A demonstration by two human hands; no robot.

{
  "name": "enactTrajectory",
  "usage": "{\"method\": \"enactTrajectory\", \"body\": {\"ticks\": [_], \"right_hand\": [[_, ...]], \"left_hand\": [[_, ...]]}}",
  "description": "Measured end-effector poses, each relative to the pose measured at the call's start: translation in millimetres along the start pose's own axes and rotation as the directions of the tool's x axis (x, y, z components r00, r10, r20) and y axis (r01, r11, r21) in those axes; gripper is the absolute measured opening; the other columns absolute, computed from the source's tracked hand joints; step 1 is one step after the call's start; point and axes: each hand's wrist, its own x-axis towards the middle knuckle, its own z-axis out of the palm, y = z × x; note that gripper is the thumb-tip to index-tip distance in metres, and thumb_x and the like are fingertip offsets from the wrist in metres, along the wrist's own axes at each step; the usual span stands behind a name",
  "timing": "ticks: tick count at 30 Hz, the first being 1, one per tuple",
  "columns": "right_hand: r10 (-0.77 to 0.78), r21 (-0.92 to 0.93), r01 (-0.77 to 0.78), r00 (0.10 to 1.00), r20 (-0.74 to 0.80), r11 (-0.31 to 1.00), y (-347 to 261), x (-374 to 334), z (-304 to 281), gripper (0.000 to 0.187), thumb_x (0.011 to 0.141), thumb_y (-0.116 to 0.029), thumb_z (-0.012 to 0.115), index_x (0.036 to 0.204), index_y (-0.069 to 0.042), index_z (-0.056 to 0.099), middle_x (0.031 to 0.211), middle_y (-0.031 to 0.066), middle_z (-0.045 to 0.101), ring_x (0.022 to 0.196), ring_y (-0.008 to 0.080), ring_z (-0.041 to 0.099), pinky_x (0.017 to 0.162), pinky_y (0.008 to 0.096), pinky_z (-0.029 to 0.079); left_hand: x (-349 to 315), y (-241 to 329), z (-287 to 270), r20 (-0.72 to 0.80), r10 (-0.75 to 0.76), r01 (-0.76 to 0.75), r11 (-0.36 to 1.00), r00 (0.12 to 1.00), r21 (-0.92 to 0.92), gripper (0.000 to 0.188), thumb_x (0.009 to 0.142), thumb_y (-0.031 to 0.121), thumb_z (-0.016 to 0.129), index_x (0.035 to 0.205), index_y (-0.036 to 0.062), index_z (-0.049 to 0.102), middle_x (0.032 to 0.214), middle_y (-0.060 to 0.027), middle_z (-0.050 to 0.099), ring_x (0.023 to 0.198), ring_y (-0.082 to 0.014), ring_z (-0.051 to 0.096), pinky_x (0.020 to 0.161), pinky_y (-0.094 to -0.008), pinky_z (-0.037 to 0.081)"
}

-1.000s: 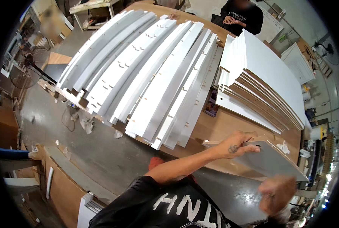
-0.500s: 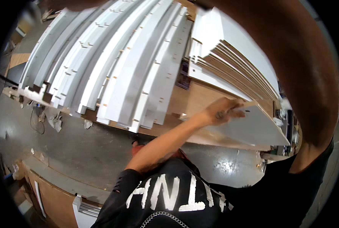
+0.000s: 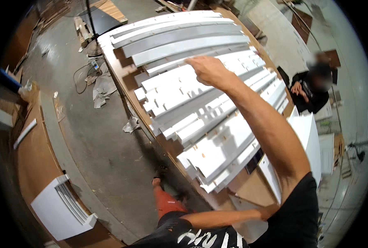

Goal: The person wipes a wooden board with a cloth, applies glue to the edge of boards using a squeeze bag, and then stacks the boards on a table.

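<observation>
My right hand (image 3: 211, 73) reaches over rows of long white boards (image 3: 192, 44) on the workbench. Its index finger points at one of the middle boards, the other fingers are curled, and nothing shows in its grasp. Whether the fingertip touches the board I cannot tell. My left forearm crosses low in front of my body. The left hand (image 3: 268, 211) is mostly hidden behind my right upper arm, so its fingers do not show. Below it lies part of a pale flat panel (image 3: 250, 230). Small brown pegs or slots dot many of the boards.
The brown workbench top (image 3: 250, 184) shows at the near right, beside white panels (image 3: 306, 130). Beyond the bench a person (image 3: 312, 89) in black sits or crouches. Crumpled paper (image 3: 104, 89) and a cable litter the floor at left. Behind, a white slatted piece (image 3: 64, 208) rests on a brown board.
My view has swung left. My right arm, raised high before, now stretches over the white boards. My left hand, earlier at the edge of the pale panel, has become mostly hidden.
</observation>
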Motion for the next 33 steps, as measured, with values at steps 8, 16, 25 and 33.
{"method": "enactTrajectory", "body": {"ticks": [8, 16, 25, 33], "right_hand": [[0.039, -0.061, -0.044, 0.995, -0.088, 0.997, 9.0, 72.7, 61.6, 0.026, 0.076, -0.004, 0.05, 0.101, -0.004, 0.057, 0.09, 0.0155, 0.063, 0.086, 0.0353, 0.061, 0.068, 0.0471, 0.048], [0.153, -0.198, -0.182, 0.976, -0.153, 0.963, 29.6, 137.6, 102.0, 0.04, 0.078, 0.0, 0.051, 0.117, -0.006, 0.047, 0.117, 0.0096, 0.053, 0.116, 0.0267, 0.046, 0.092, 0.0569, 0.036], [-0.193, -0.329, 0.177, 0.981, -0.018, 0.928, 45.8, 100.1, 39.4, 0.04, 0.078, -0.013, 0.066, 0.11, -0.005, 0.044, 0.105, 0.0155, 0.055, 0.098, 0.0307, 0.054, 0.091, 0.0478, 0.037], [-0.119, -0.224, -0.045, 0.739, -0.663, 0.974, 55.7, 5.2, -209.7, 0.052, 0.079, -0.018, 0.069, 0.114, 0.006, 0.039, 0.099, 0.022, 0.056, 0.083, 0.0361, 0.058, 0.072, 0.0426, 0.046]], "left_hand": [[0.0, 29.2, -34.1, 0.013, 0.008, -0.007, 0.999, 1.0, -0.036, 0.029, 0.087, 0.021, 0.055, 0.108, 0.0025, 0.056, 0.088, -0.0167, 0.057, 0.083, -0.0317, 0.056, 0.073, -0.0378, 0.043], [-7.2, 35.5, -62.7, 0.01, 0.028, -0.027, 0.997, 1.0, -0.071, 0.027, 0.088, 0.021, 0.054, 0.107, 0.0029, 0.056, 0.085, -0.0165, 0.057, 0.081, -0.032, 0.056, 0.072, -0.0376, 0.043], [-4.8, 46.3, -78.2, 0.012, 0.002, -0.001, 0.998, 1.0, -0.069, 0.025, 0.089, 0.022, 0.053, 0.105, 0.0033, 0.056, 0.082, -0.0161, 0.058, 0.078, -0.0324, 0.056, 0.07, -0.0373, 0.043], [-7.1, 47.7, -56.9, 0.107, -0.044, 0.056, 0.993, 0.993, -0.107, 0.023, 0.089, 0.022, 0.052, 0.103, 0.0036, 0.056, 0.079, -0.0158, 0.058, 0.075, -0.0328, 0.056, 0.069, -0.0371, 0.043]]}}
